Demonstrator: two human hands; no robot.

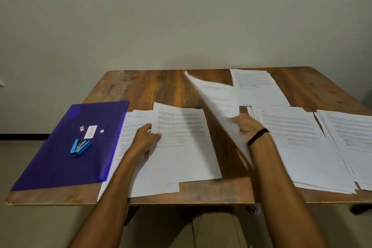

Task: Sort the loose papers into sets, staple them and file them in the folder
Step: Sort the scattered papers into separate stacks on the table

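Right hand (246,127) grips a raised white printed sheet (217,96) for sorting, while left hand (146,139) pinches the loose white paper pile (181,157) steady.

head cam | single wide-angle view | worn on the person's head, above the near edge of the wooden table (161,86) | faces forward and down toward the far wall (181,16) | close: table fills the lower frame

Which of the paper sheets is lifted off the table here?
The blurred sheet pinched by the right hand, tilted up in mid-air. The rest lie flat, including the stack whose edge the left hand grips.
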